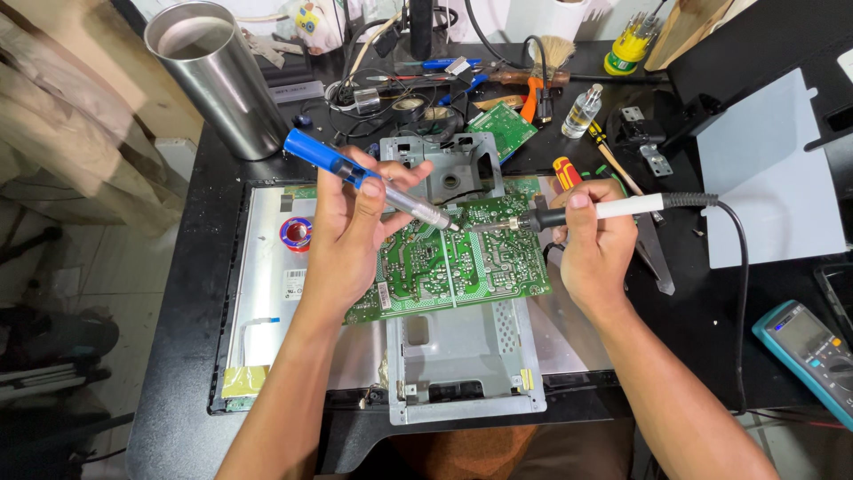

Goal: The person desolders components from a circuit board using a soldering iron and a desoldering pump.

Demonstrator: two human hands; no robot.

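My left hand [348, 233] grips a blue and silver desoldering pump [330, 164], its tip pointing down at the green circuit board [444, 267]. My right hand [593, 240] holds a white-handled soldering iron [622, 207], whose tip meets the pump's tip over the upper middle of the board. The board lies tilted on a grey metal bracket [462, 356] on the back of an opened flat monitor [267, 293].
A steel cup [218, 76] stands at the back left. A solder spool [296, 234] lies on the monitor back. Tangled tools, a small green board [502, 127] and a clear bottle [582, 111] crowd the back. A multimeter [809, 351] lies at the right.
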